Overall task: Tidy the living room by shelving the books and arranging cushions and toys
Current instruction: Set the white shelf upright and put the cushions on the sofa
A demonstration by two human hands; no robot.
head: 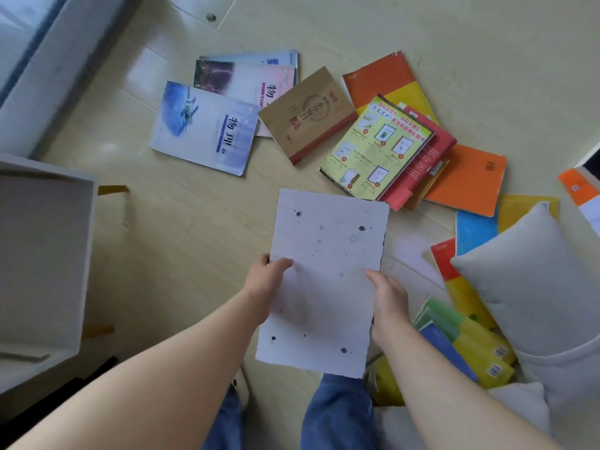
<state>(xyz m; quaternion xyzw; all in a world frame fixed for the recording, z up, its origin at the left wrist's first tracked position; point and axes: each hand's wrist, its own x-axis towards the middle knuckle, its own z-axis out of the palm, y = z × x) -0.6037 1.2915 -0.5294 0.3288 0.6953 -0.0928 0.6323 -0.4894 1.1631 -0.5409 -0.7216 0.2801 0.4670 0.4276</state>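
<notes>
Two hands on one book, the rest mostly still on the floor. Left to right:

- 9 o'clock: white shelf unit (42, 254), open compartment facing the camera, nothing visible inside. Shelving looks barely started, as far as this view shows.
- 11 o'clock: three pale textbooks fanned flat on the wood floor (168, 222), the blue physics book (203, 128) on top and nearest.
- 12 o'clock: brown book (306, 113), overlapping the edge of the textbook fan.
- Centre: white speckled book (324, 280), held off the floor, plain face up. Left hand (264, 282) clamped on its left edge, thumb on top. Right hand (388, 302) clamped on its right edge, same grip. This looks like the one headed for the shelf.
- 1 o'clock: messy pile, with the yellow-green catalogue (376, 147) on a red book, orange covers under and beside it.
- 3 o'clock: grey cushion (532, 280) lying over more books; another pale cushion below it at 4 o'clock. Green/yellow/blue stack (467, 345) just beside the right forearm.

Status: early. A dozen or so books left to pick up, cushions not arranged, no toys in view.
</notes>
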